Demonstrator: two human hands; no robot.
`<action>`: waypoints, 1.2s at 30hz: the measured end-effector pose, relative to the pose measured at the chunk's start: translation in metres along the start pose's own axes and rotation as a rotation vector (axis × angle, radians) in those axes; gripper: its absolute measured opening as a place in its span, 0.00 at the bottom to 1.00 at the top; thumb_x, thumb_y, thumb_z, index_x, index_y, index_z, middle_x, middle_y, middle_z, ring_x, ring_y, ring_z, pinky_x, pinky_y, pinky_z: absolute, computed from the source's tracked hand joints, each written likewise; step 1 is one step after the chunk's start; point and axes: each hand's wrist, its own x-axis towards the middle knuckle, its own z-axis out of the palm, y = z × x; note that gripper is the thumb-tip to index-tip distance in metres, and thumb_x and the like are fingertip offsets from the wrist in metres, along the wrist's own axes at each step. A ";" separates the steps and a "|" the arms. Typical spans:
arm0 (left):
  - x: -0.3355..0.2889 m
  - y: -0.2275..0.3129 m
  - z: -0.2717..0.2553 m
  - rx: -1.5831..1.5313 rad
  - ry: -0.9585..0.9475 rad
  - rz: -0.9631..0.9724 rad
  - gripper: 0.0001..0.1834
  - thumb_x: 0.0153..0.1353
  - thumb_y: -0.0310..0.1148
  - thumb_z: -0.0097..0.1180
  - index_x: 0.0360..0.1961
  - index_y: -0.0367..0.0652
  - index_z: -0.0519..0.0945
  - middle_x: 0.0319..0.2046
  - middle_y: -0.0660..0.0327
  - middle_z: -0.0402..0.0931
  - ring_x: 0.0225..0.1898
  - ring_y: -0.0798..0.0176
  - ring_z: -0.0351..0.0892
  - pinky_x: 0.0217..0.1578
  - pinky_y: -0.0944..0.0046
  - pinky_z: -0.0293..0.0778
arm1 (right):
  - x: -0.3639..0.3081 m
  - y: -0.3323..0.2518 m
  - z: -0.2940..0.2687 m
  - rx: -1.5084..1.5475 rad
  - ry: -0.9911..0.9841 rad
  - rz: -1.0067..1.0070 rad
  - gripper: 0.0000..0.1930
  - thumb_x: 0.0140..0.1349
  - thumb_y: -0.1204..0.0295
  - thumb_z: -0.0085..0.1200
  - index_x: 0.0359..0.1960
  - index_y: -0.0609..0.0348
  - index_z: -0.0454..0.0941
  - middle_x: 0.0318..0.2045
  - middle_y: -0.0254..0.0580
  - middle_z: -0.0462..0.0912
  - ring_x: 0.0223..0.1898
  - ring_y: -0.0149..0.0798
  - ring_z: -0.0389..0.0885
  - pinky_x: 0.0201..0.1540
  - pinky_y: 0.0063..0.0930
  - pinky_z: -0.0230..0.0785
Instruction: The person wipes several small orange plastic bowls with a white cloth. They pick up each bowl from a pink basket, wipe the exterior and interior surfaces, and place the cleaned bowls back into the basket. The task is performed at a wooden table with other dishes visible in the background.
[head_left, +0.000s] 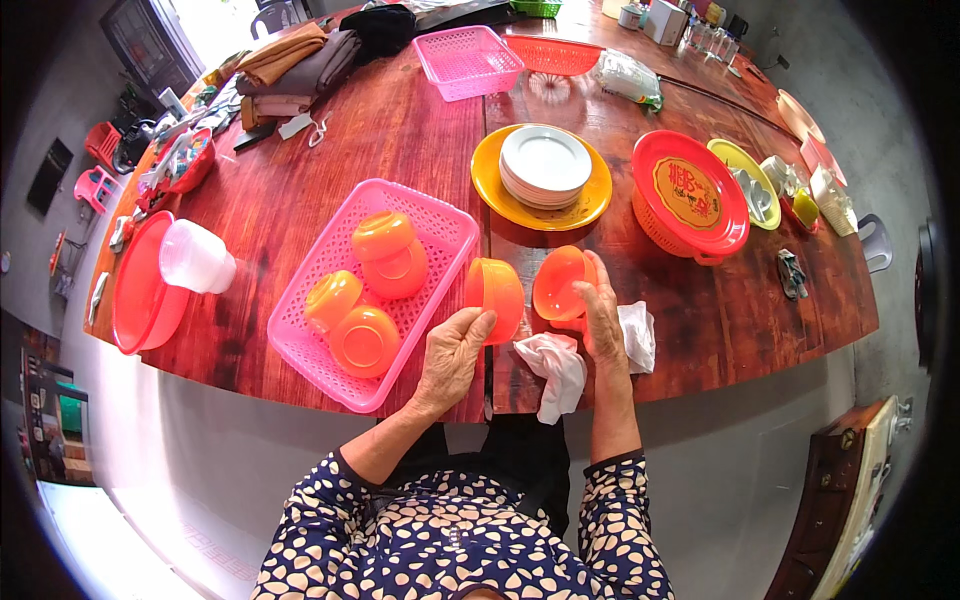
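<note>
My left hand (pixel 452 362) grips an orange bowl (pixel 503 300) by its side, tilted over the table near the front edge; a rim line suggests a second bowl may be nested with it. My right hand (pixel 603 318) holds another orange bowl (pixel 560 284), its hollow side tipped toward me and the thumb at its rim. Below that bowl shows a bit of orange I cannot make out. A crumpled white cloth (pixel 556 372) and a second white cloth (pixel 637 338) lie beside my right hand. To the left, a pink basket (pixel 292 322) contains several orange bowls (pixel 365 341).
White plates (pixel 546 160) are stacked on a yellow tray (pixel 487 190). A red-lidded basket (pixel 690 195) stands to the right. At left are a red basin (pixel 140 290) and translucent containers (pixel 198 258). Farther back sit an empty pink basket (pixel 468 62) and folded clothes (pixel 300 60).
</note>
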 end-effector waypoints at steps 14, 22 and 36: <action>-0.016 0.018 0.006 -0.022 -0.197 0.096 0.14 0.69 0.35 0.51 0.29 0.35 0.75 0.24 0.71 0.64 0.29 0.77 0.61 0.31 0.74 0.64 | -0.048 -0.046 0.050 -0.487 -0.378 -0.457 0.49 0.37 0.67 0.74 0.65 0.56 0.59 0.59 0.49 0.65 0.63 0.48 0.62 0.64 0.41 0.57; -0.032 0.034 -0.005 0.044 -0.273 0.089 0.14 0.69 0.35 0.49 0.33 0.34 0.77 0.25 0.69 0.70 0.28 0.77 0.65 0.29 0.73 0.66 | -0.055 -0.041 0.054 -0.580 -0.438 -0.568 0.48 0.31 0.66 0.76 0.60 0.55 0.64 0.56 0.51 0.65 0.59 0.50 0.65 0.60 0.42 0.62; -0.054 0.022 0.000 -0.262 -0.089 -0.080 0.13 0.69 0.36 0.49 0.35 0.36 0.78 0.28 0.68 0.73 0.29 0.77 0.72 0.30 0.75 0.74 | -0.081 -0.025 0.066 -0.682 -0.268 -0.578 0.48 0.29 0.68 0.77 0.59 0.56 0.66 0.57 0.49 0.66 0.60 0.50 0.66 0.60 0.41 0.64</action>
